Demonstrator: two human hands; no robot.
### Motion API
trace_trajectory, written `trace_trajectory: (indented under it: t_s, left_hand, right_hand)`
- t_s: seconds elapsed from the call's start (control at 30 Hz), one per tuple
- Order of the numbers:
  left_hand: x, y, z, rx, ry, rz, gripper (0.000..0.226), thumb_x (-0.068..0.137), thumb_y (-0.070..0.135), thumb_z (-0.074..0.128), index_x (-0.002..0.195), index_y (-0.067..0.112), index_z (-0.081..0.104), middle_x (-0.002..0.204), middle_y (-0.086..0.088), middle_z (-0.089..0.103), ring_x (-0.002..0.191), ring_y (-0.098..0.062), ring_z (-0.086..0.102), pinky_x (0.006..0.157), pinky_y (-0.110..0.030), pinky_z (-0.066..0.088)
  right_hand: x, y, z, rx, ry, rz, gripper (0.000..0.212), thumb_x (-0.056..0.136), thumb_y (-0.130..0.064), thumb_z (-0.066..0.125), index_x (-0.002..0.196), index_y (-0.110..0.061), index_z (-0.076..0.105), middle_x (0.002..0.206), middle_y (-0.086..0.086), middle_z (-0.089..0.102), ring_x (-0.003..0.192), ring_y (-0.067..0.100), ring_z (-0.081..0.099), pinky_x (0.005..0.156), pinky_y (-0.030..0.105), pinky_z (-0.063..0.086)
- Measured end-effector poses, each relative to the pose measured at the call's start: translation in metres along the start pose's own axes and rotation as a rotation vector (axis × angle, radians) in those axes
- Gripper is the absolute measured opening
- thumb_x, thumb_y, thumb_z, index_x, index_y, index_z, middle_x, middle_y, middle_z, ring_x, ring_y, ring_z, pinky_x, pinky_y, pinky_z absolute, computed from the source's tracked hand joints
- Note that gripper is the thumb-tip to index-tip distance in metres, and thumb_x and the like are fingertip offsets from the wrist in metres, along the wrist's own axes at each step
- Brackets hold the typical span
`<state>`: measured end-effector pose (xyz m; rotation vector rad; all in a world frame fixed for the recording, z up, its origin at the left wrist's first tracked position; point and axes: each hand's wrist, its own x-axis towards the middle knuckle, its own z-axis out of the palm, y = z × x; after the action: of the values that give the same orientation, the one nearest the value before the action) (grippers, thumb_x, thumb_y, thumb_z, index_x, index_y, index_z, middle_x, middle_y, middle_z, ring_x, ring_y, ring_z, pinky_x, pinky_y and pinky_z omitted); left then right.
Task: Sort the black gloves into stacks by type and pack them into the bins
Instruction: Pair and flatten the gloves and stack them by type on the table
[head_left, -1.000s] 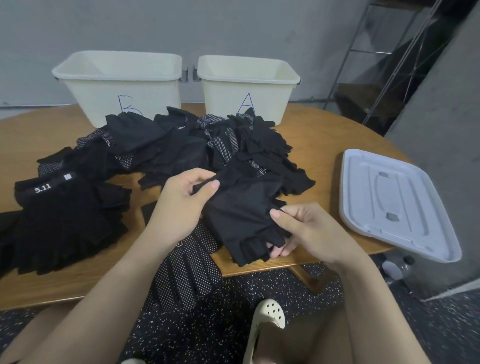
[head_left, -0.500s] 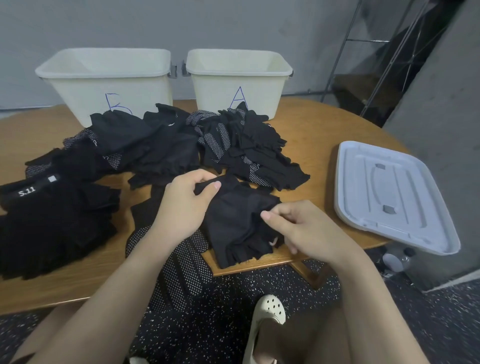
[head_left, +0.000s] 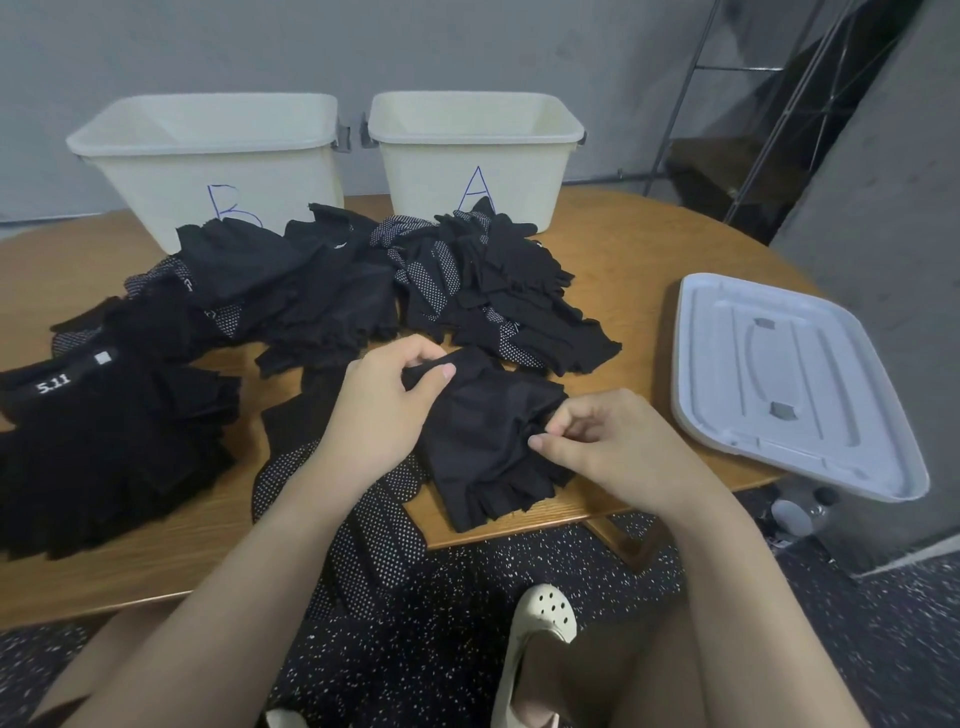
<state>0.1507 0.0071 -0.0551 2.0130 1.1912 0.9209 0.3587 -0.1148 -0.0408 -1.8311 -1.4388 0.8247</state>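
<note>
both hands work on one small stack of fingerless gloves (head_left: 488, 441) lying at the near edge of the bench (head_left: 623, 249). left hand (head_left: 379, 410) lies over the stack's left side, thumb and fingers curled round its upper corner, grasping the cloth. right hand (head_left: 613, 447) sits at the stack's right edge, thumb and forefinger pinching a fold of fabric there; the remaining fingers are curled in. the stack lies between the two hands, its cut finger ends pointing toward the bench edge.

partly under the left forearm, a dotted glove (head_left: 363, 540) hangs over the bench edge toward the floor. to the far left lies a thick stack of gloves (head_left: 114, 457), its top piece bearing a white "5.11" label. behind the hands an unsorted heap of gloves (head_left: 363, 291), plain and dotted mixed, spreads across the bench middle up to the fronts of the two bins.

bin marked b (head_left: 218, 161) stands at back left, bin marked a (head_left: 472, 150) just beside it at back right; both are cream plastic. their interiors are only partly visible from this angle, and whether anything lies at the bottom cannot be told.

a grey lid (head_left: 789, 384) lies flat on the right end of the bench, well apart from the gloves, overhanging the edge. below the bench, a cream perforated shoe (head_left: 535, 644) rests on the speckled floor.
</note>
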Motion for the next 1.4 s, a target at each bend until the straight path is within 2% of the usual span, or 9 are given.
trace_trajectory:
  t_s: [0.4, 0.63, 0.7, 0.77, 0.87, 1.07, 1.17, 1.3, 1.4]
  left_hand:
    - [-0.001, 0.001, 0.005, 0.155, -0.003, 0.041, 0.012, 0.094, 0.021, 0.073, 0.106, 0.02, 0.074, 0.099, 0.012, 0.07, 0.094, -0.006, 0.063, 0.094, -0.035, 0.054]
    - [-0.028, 0.021, 0.004, 0.531, 0.0, 0.446, 0.028, 0.096, 0.026, 0.065, 0.122, 0.016, 0.07, 0.123, -0.001, 0.06, 0.112, -0.023, 0.056, 0.095, -0.045, 0.05]
    - [-0.036, 0.024, 0.012, 0.608, -0.165, 0.418, 0.049, 0.101, 0.046, 0.052, 0.143, 0.021, 0.057, 0.149, -0.002, 0.049, 0.136, -0.022, 0.046, 0.11, -0.045, 0.044]
    - [-0.037, 0.019, 0.017, 0.675, -0.338, 0.345, 0.071, 0.101, 0.063, 0.034, 0.162, 0.028, 0.027, 0.17, 0.0, 0.019, 0.157, -0.02, 0.016, 0.127, -0.041, 0.02]
    - [-0.029, 0.01, 0.017, 0.669, -0.491, 0.313, 0.081, 0.097, 0.074, 0.024, 0.165, 0.034, 0.004, 0.173, 0.005, -0.01, 0.157, -0.011, -0.017, 0.128, -0.031, -0.009]
    - [-0.024, 0.003, 0.018, 0.678, -0.537, 0.323, 0.08, 0.097, 0.078, 0.021, 0.163, 0.04, -0.004, 0.169, 0.01, -0.023, 0.153, -0.006, -0.029, 0.128, -0.034, -0.011]
    - [-0.024, 0.0, 0.016, 0.662, -0.54, 0.336, 0.08, 0.097, 0.079, 0.021, 0.163, 0.04, -0.002, 0.169, 0.011, -0.023, 0.152, -0.005, -0.029, 0.128, -0.034, -0.012]
    - [-0.024, -0.001, 0.016, 0.646, -0.536, 0.348, 0.08, 0.096, 0.079, 0.02, 0.163, 0.041, -0.001, 0.169, 0.011, -0.023, 0.152, -0.004, -0.029, 0.128, -0.034, -0.012]
    - [-0.024, -0.001, 0.016, 0.634, -0.535, 0.346, 0.079, 0.096, 0.079, 0.02, 0.163, 0.042, -0.001, 0.169, 0.012, -0.023, 0.152, -0.003, -0.03, 0.127, -0.033, -0.013]
  right_hand:
    - [0.003, 0.004, 0.001, -0.15, 0.022, 0.021, 0.025, 0.085, -0.034, 0.082, 0.066, -0.022, 0.07, 0.059, -0.01, 0.066, 0.052, -0.001, 0.053, 0.052, 0.015, 0.04]
    - [0.004, 0.005, -0.001, -0.166, 0.041, 0.05, 0.024, 0.083, -0.035, 0.083, 0.067, -0.022, 0.071, 0.065, -0.008, 0.068, 0.055, 0.001, 0.055, 0.055, 0.02, 0.044]
    - [0.004, 0.005, -0.001, -0.172, 0.041, 0.056, 0.023, 0.083, -0.035, 0.083, 0.068, -0.022, 0.071, 0.064, -0.011, 0.068, 0.054, 0.0, 0.055, 0.055, 0.02, 0.045]
    - [0.005, 0.006, -0.001, -0.176, 0.044, 0.059, 0.023, 0.083, -0.035, 0.083, 0.068, -0.023, 0.071, 0.063, -0.012, 0.068, 0.055, 0.0, 0.056, 0.057, 0.022, 0.046]
    - [0.005, 0.009, -0.001, -0.18, 0.039, 0.067, 0.024, 0.083, -0.035, 0.083, 0.067, -0.022, 0.07, 0.06, -0.011, 0.066, 0.053, 0.0, 0.055, 0.057, 0.023, 0.046]
    - [0.006, 0.006, -0.004, -0.225, 0.031, 0.041, 0.028, 0.087, -0.039, 0.078, 0.066, -0.021, 0.071, 0.062, -0.006, 0.067, 0.056, 0.002, 0.056, 0.058, 0.023, 0.045]
    - [0.011, 0.008, -0.006, -0.236, 0.21, -0.007, 0.029, 0.091, -0.039, 0.072, 0.068, -0.022, 0.068, 0.063, -0.005, 0.065, 0.065, 0.011, 0.061, 0.06, 0.029, 0.046]
    - [0.029, 0.015, -0.01, -0.227, 0.454, -0.084, 0.005, 0.091, -0.027, 0.075, 0.093, -0.025, 0.07, 0.088, -0.012, 0.064, 0.079, 0.002, 0.057, 0.066, 0.013, 0.039]
    - [0.048, 0.022, -0.007, -0.296, 0.403, -0.119, 0.033, 0.089, -0.025, 0.077, 0.121, -0.021, 0.067, 0.112, -0.009, 0.055, 0.105, 0.012, 0.053, 0.086, 0.018, 0.041]
